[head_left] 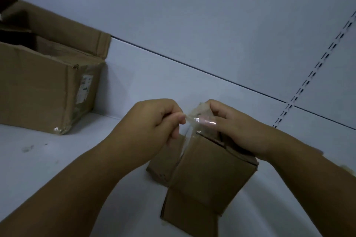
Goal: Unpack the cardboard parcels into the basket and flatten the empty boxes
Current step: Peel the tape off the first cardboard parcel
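The box (pixel 208 175) lies toward the front of the shelf (pixel 57 159), right of the middle. Its long axis runs from the person away to the back wall. A strip of clear tape (pixel 189 131) runs along its top seam and is lifted at the far end. The left hand (pixel 152 123) pinches this free end between thumb and curled forefinger, just left of the box. The right hand (pixel 237 129) has its fingers curled over the far end of the box and grips it there. So the stuck tape lies below the left fingers, along the seam. I judge the pull must come toward the person, along the long axis. A cardboard piece (pixel 163 165) touches the box on its left; I cannot tell what it is. A big box (pixel 44 90) stands open at the back left.
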The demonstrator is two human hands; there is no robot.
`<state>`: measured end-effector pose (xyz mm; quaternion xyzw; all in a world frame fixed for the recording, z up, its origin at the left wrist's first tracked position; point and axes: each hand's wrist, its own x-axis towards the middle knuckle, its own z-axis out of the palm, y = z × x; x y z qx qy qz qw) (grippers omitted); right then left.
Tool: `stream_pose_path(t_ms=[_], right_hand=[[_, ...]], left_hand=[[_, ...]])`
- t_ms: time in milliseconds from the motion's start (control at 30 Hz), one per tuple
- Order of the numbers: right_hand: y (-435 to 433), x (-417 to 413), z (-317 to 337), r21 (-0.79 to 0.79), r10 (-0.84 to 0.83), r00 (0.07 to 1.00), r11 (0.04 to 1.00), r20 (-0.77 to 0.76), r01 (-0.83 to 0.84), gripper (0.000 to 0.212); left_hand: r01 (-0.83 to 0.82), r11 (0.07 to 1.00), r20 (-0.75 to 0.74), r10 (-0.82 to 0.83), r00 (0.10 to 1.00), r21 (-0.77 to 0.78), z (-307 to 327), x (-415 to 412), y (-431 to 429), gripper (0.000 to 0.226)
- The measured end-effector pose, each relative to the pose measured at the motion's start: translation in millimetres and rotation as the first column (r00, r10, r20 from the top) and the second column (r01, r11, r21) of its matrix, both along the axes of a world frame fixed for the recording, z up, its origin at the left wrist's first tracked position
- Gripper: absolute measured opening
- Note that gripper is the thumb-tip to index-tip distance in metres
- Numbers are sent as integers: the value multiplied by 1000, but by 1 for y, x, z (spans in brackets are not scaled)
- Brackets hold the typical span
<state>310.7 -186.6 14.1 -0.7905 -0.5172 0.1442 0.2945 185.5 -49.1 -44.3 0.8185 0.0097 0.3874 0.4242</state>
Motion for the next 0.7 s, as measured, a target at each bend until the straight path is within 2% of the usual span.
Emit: stream_pose_path(t_ms=[133,233,300,333,400,467,500,533,567,633,700], right_hand=[[0,8,-8,22,30,997,999,-77,-29,41],[-2,16,-12,148,-22,986,988,-167,47,27],[-1,24,-14,266,-68,953,952,-294,150,25],[-1,27,-15,323,-90,925,921,-370,219,27],[1,30,-17,438,-111,847,816,-520,376,27],[2,32,-18,521,-93,762,677,-640,520,27],[3,32,-18,549,-59,721,607,-690,575,27],[3,32,-18,565,-18,685,550,-728,615,26],[3,32,-17,572,17,662,521,-749,634,23],[1,31,-14,557,45,644,552,-763,621,19],[-7,34,-7,526,37,641,607,-767,595,17]], left_hand=[[127,939,158,-80,984,-318,-9,8,-10,23],[214,877,185,-146,972,-430,-11,11,-19,37],[239,849,199,-161,967,-472,-12,14,-27,43],[198,866,196,-118,973,-459,-18,15,-32,41],[47,948,158,4,987,-315,-16,23,-41,34],[-86,996,14,87,996,-34,-12,26,-53,19],[-143,973,-18,148,989,180,-10,28,-60,19],[-154,909,6,165,986,387,-13,32,-67,32],[-136,838,-32,179,983,528,-14,32,-75,48],[-71,766,-185,243,952,639,-13,27,-84,62],[-40,756,-195,219,956,654,-9,24,-77,49]])
